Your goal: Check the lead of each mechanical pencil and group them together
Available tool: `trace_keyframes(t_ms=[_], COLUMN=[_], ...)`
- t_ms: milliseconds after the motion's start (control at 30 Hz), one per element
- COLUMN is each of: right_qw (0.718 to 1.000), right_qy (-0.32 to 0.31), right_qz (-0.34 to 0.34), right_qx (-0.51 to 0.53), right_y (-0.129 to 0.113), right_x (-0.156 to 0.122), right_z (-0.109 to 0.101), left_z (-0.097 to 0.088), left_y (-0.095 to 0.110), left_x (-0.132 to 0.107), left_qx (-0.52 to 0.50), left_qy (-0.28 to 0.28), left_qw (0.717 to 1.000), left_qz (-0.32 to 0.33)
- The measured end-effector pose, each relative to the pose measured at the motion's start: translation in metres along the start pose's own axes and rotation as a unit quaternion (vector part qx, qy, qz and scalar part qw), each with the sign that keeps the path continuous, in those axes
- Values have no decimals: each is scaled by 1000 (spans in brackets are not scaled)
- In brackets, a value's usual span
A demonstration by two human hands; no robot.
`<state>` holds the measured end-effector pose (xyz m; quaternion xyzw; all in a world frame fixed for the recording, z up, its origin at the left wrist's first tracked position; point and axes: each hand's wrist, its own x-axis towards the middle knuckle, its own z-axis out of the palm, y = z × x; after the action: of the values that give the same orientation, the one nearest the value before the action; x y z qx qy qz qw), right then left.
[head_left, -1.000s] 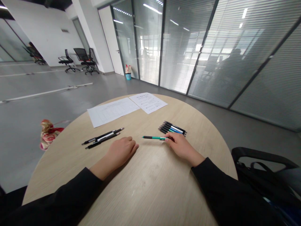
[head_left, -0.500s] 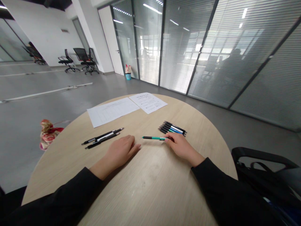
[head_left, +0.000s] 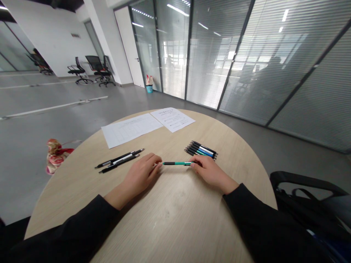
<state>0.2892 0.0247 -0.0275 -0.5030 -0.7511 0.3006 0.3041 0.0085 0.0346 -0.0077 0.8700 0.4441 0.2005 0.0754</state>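
Note:
A green pen (head_left: 177, 163) with a black grip lies across the round wooden table (head_left: 175, 215) between my two hands. My right hand (head_left: 211, 172) pinches its right end. My left hand (head_left: 141, 174) rests palm down, its fingertips touching the pen's left tip. Just beyond my right hand lies a bundle of several pens (head_left: 202, 149), black, green and blue. Left of my left hand lie black pens (head_left: 119, 160) side by side.
Two printed sheets (head_left: 131, 129) (head_left: 173, 118) lie at the table's far edge. A black bag on a chair (head_left: 309, 204) stands at the right. A colourful bag (head_left: 56, 155) sits on the floor left. Office chairs and glass partitions stand further off.
The green pen has shifted left and a little nearer with my right hand. My left hand has stretched its fingers forward to meet the pen's tip.

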Motion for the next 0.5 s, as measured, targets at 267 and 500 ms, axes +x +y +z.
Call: trace_keyframes(t_ms=[267,500], right_qw=[1000,1000], right_qy=[-1,1], right_qz=[1,-2], right_qx=[5,10], right_y=[-1,-2], right_x=[0,0], right_z=[-1,-1], left_z=[0,2], left_y=[1,0], left_x=[-1,-1], left_qx=[-49,-87], left_qy=[14,17], left_qw=[999,996], left_qz=[-1,-16])
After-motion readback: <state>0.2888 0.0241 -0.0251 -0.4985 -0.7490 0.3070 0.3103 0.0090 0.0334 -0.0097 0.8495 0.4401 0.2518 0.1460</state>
